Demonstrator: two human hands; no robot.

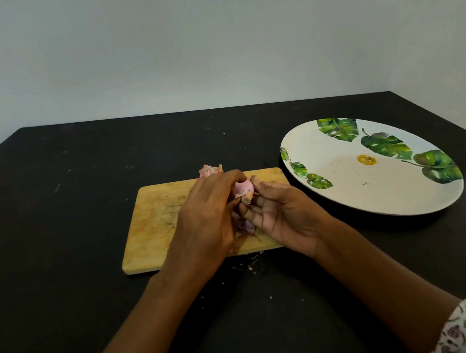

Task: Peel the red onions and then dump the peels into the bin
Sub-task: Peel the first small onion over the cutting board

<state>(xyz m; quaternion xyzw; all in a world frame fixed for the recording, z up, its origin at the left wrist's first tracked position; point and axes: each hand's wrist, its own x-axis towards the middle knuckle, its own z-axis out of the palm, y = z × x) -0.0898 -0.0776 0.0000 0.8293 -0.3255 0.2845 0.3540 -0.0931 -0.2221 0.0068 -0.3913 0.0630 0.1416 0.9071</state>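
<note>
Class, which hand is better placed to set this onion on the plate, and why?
Probably right: the right hand holds the onion and is nearer the plate, which lies right of the board. The left hand would have to reach across.

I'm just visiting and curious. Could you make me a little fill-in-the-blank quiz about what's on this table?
1. The left hand and right hand hold a small pink-red onion over a ______ rectangular cutting board.
2. A round white plate printed with green ______ lies beside the board.
3. That plate is on the board's ______ side.
4. The table top is ______ in colour.

Missing words: wooden; leaves; right; black.
</note>
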